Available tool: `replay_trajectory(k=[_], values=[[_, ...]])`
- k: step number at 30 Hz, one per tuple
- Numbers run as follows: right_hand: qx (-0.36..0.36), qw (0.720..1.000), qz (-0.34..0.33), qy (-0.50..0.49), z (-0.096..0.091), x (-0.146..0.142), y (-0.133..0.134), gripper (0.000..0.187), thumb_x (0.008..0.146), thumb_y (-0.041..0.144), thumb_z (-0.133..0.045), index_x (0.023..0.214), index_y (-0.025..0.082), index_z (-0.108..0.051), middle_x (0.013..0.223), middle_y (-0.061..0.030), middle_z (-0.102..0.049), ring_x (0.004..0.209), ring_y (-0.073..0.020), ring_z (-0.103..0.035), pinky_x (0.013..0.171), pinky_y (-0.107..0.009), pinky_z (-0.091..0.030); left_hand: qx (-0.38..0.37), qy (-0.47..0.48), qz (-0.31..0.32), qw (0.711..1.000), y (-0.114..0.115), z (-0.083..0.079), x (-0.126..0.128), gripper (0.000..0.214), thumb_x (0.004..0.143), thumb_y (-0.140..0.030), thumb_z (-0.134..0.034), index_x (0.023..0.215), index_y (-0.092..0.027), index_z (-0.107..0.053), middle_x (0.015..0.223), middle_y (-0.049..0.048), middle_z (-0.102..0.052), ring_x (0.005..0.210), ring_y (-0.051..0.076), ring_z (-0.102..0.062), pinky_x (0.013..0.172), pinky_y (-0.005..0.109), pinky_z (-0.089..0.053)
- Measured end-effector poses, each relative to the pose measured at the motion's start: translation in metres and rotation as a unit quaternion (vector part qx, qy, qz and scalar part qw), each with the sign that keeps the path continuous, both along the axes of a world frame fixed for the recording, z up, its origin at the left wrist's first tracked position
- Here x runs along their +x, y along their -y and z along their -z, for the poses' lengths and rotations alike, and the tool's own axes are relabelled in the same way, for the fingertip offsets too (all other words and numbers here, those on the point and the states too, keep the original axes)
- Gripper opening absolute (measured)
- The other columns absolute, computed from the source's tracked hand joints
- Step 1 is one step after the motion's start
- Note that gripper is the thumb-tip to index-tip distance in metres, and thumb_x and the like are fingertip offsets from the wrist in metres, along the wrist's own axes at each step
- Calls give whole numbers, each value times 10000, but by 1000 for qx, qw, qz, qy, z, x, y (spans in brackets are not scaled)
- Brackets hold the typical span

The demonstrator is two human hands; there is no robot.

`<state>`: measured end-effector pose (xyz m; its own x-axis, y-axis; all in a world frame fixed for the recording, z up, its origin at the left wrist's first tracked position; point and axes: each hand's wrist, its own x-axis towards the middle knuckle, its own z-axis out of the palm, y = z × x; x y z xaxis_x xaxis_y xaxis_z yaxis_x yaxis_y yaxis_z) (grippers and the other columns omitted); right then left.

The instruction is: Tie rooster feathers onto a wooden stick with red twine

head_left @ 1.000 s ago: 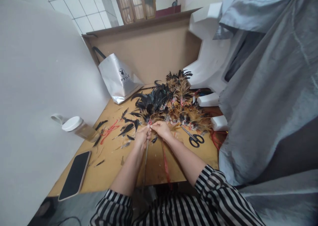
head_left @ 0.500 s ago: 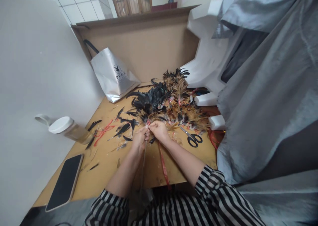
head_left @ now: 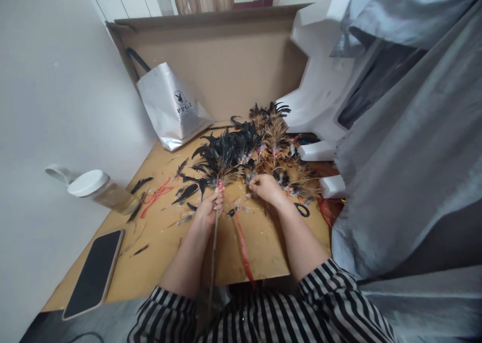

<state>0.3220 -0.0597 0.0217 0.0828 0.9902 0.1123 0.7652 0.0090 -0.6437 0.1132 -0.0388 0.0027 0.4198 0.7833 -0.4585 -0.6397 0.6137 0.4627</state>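
My left hand point(head_left: 208, 208) is closed around a thin stick point(head_left: 213, 252) whose far end carries a tuft of dark feathers point(head_left: 218, 162) bound with red cord. A red cord point(head_left: 241, 242) trails from the binding toward me across the wooden table point(head_left: 158, 252). My right hand point(head_left: 265, 187) is apart from the left, fingers curled into the pile of brown and black feathers point(head_left: 278, 157); what it pinches is too small to name.
Black scissors point(head_left: 301, 210) lie partly behind my right wrist. A white-lidded jar point(head_left: 100, 190) and a phone point(head_left: 94, 272) sit at the left. A silver bag point(head_left: 171, 109) leans on the cardboard back wall. White foam blocks point(head_left: 331, 185) and grey cloth point(head_left: 406, 147) fill the right. Loose feathers lie scattered.
My right hand has left the stick's binding and moved right into the feather pile. My left hand stays on the stick. The view has shifted slightly.
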Motion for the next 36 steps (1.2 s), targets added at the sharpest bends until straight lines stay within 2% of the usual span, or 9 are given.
replay_trajectory(k=[3,6,10,14,17,20,23,29,36], values=[[-39,995,-1,91,-6,0,9,92,673,204,-580,664,198,-671,704,-39,-671,650,-144,-594,558,-217,-352,4,2,4,1000,1,-1,1,168,871,-67,-375,922,-82,-535,605,-32,-409,378,-3,-318,291,72,-191],[-58,986,2,157,-2,-2,12,86,679,218,-603,698,197,-685,752,-87,-678,683,-180,-603,554,-244,-343,11,-2,11,1000,2,-1,1,153,866,-75,-398,916,-72,-542,607,-29,-412,382,-5,-318,294,73,-196],[-59,985,4,162,3,-1,11,62,676,218,-628,647,184,-672,718,-113,-672,634,-188,-588,549,-261,-340,19,-21,10,1000,3,-1,1,118,848,-77,-442,900,-83,-548,605,-29,-412,385,-3,-314,298,77,-194],[32,999,-36,-17,0,-3,11,132,749,277,-577,702,181,-654,613,-34,-637,557,-137,-550,540,-231,-357,25,-38,3,999,3,0,3,117,850,-87,-447,896,-75,-555,610,-26,-414,384,-3,-307,296,79,-192],[101,980,-88,-147,-3,-13,13,175,806,286,-511,827,172,-643,587,-1,-615,541,-125,-549,556,-226,-402,17,-51,-2,999,3,0,5,132,858,-84,-427,891,-60,-552,610,-25,-414,381,-4,-309,289,77,-191],[226,954,-124,-155,-4,-28,14,157,812,204,-492,857,172,-639,815,-45,-656,768,-142,-601,732,-259,-452,15,-53,1,998,4,-1,7,108,846,-72,-443,872,-78,-547,612,-24,-420,380,-3,-306,287,74,-185],[319,929,-144,-122,2,-41,11,194,830,153,-452,873,174,-640,1001,-89,-624,963,-152,-572,862,-292,-438,16,-55,-3,998,5,-2,8,107,851,-77,-436,862,-97,-540,624,-17,-441,384,-3,-318,293,68,-189],[329,929,-159,-50,22,-48,-2,252,833,103,-413,892,189,-643,1139,-105,-575,1058,-146,-542,893,-296,-450,26,-54,26,998,6,0,9,121,854,-100,-444,911,-103,-550,655,2,-492,381,-4,-335,294,68,-207],[308,932,-186,-38,32,-52,-8,253,837,140,-433,894,192,-674,1207,-95,-552,1072,-151,-536,899,-291,-444,27,-58,46,997,6,5,10,29,830,-127,-505,842,-125,-533,661,1,-513,379,-2,-335,297,71,-210]])
